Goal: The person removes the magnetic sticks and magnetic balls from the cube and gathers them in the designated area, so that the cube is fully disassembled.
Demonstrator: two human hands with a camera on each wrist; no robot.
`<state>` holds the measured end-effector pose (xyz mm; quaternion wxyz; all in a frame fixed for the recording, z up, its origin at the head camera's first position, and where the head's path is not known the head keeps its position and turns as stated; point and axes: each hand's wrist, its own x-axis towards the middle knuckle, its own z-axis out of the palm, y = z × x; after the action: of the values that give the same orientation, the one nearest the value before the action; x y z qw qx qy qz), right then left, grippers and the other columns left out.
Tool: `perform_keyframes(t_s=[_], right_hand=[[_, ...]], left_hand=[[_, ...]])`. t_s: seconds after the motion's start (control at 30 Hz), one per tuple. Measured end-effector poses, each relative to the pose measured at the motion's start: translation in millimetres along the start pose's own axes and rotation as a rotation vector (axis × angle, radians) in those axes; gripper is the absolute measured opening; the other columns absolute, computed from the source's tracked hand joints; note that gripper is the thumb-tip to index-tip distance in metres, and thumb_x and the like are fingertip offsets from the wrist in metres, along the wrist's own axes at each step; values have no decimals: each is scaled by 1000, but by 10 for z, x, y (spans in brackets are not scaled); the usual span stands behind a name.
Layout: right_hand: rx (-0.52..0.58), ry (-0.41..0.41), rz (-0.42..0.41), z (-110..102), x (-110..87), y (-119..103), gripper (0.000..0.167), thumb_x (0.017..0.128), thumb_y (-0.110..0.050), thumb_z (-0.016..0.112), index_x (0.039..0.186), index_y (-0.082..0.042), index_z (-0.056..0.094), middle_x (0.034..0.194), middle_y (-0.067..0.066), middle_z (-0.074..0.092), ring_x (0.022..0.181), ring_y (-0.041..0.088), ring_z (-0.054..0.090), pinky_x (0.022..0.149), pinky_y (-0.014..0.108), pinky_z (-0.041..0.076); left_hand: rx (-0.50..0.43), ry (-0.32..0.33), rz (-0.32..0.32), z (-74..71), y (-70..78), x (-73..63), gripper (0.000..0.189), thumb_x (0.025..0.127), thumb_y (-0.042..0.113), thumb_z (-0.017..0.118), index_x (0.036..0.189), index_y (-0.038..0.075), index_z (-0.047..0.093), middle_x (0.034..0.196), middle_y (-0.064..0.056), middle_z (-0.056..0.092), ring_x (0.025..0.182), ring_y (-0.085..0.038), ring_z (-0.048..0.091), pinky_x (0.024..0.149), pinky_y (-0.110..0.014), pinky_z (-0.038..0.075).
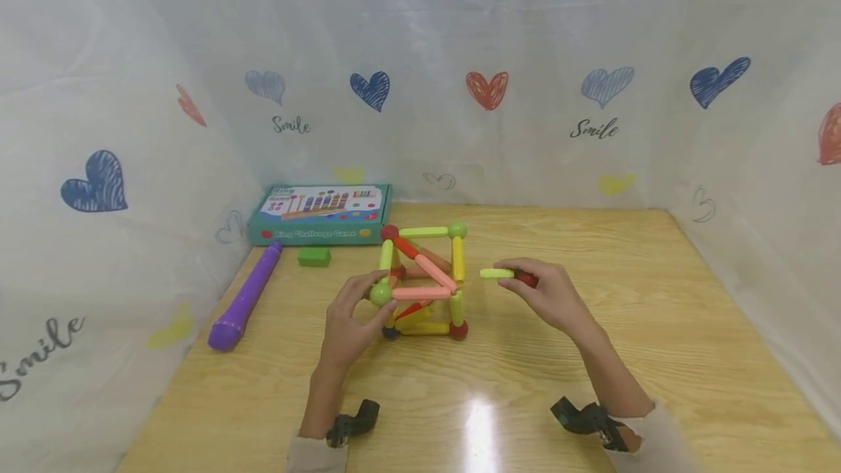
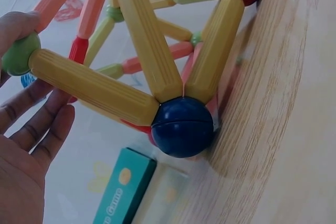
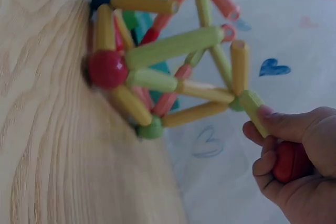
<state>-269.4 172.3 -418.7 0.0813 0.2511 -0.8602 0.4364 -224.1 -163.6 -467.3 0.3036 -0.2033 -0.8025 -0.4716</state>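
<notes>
"What's the left hand point(image 1: 347, 323) got?"
"It's pinching the green ball point(image 1: 379, 295) at the upper near left corner of the rod frame point(image 1: 423, 293), which stands on the table point(image 1: 525, 400)."
"And the right hand point(image 1: 550, 294)?"
"Just right of the frame, clamped on a light-green rod point(image 1: 491, 274), with a red ball point(image 1: 528, 279) tucked in its fingers."
"What else?"
"Left of the frame, a purple microphone point(image 1: 246, 298), a green block point(image 1: 314, 258) and, farther back, a teal box point(image 1: 315, 235)."

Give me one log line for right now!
left hand: grips green ball on stick frame | right hand: holds light-green stick and red ball | light-green stick: apart from stick frame
</notes>
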Motion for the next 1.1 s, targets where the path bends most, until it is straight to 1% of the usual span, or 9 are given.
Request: perform_keyframes(t_s=[0.07, 0.13, 0.3, 0.4, 0.53, 0.67, 0.77, 0.97, 1.1], right_hand=[[-36, 37, 16, -6, 79, 174, 28, 87, -11, 77, 115, -8, 74, 84, 2, 68, 58, 13, 44, 48, 23, 36], [-83, 55, 35, 12, 175, 347, 28, 86, -11, 79, 114, -6, 75, 88, 6, 70, 62, 16, 50, 51, 25, 41], [-184, 56, 23, 135, 367, 744, 27, 85, -6, 79, 111, 0, 74, 110, 17, 71, 86, 28, 65, 74, 42, 55], [-183, 41, 27, 185, 432, 900, 26, 84, -3, 79, 110, 3, 74, 109, 20, 70, 92, 33, 65, 81, 49, 55], [-164, 10, 67, 196, 497, 1039, 27, 87, -5, 77, 112, 4, 73, 112, 21, 70, 93, 33, 64, 82, 48, 54], [-190, -21, 83, 183, 529, 1149, 26, 88, -4, 76, 113, 4, 72, 110, 19, 70, 85, 27, 59, 75, 42, 51], [-214, -51, 81, 163, 524, 1189, 27, 88, -4, 76, 114, 4, 72, 108, 18, 70, 79, 22, 55, 70, 37, 48], [-248, -87, 157, 42, 525, 1115, 48, 90, -9, 75, 131, 7, 59, 117, 22, 62, 83, 26, 56, 71, 38, 49], [-173, -102, 224, -43, 576, 1043, 43, 93, -6, 65, 129, 11, 50, 118, 24, 48, 94, 31, 51, 77, 41, 46]], left_hand=[[3, -5, 2, 5, -20, -8, 51, 81, 5, 82, 129, 8, 66, 118, -7, 64, 96, -17, 58, 83, -21, 47], [7, -12, -15, -5, -16, -19, 50, 82, 7, 81, 130, 10, 66, 118, -6, 64, 96, -17, 58, 84, -22, 48], [29, -24, -45, -25, -76, -81, 49, 85, 14, 81, 132, 16, 65, 119, -1, 64, 96, -15, 59, 82, -27, 51], [38, -27, -49, -17, -86, -91, 51, 85, 14, 81, 133, 18, 64, 120, 1, 63, 97, -14, 59, 82, -28, 52], [41, -21, -27, 14, -94, -65, 53, 82, 8, 82, 132, 14, 64, 120, -2, 63, 98, -15, 59, 83, -24, 50], [18, -5, 8, 44, -99, -31, 53, 78, -1, 82, 128, 3, 64, 116, -11, 64, 94, -20, 59, 82, -22, 48], [15, -7, 7, 50, -93, -19, 52, 78, -3, 81, 126, 1, 64, 115, -13, 64, 94, -21, 59, 82, -22, 48], [27, -27, -25, 32, -88, -21, 54, 82, 8, 82, 132, 13, 64, 121, -4, 63, 98, -15, 58, 83, -24, 49], [24, -27, -11, 16, -100, -30, 54, 84, 12, 81, 134, 16, 63, 123, -2, 63, 98, -15, 59, 82, -26, 50]])
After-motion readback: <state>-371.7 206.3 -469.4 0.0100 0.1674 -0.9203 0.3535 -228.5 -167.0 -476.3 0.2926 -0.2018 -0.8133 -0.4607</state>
